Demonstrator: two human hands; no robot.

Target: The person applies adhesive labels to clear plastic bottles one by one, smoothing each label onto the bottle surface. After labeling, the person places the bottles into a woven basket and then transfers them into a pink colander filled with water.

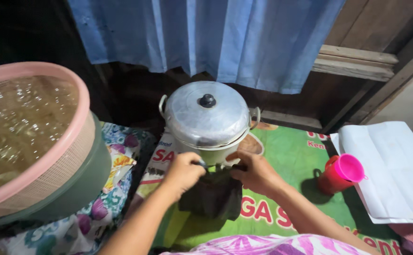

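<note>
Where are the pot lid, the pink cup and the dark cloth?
pot lid [206, 113], head view, on its domed metal top.
pink cup [349, 168], head view, on its rim.
dark cloth [212, 196], head view, on its hanging middle.

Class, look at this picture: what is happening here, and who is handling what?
A person's left hand and right hand both grip a dark cloth hanging just in front of a lidded metal pot, which stands on a green printed mat. A pink basket holding clear liquid sits to the left; a red cup with a pink funnel and a white paper lie to the right.
</note>
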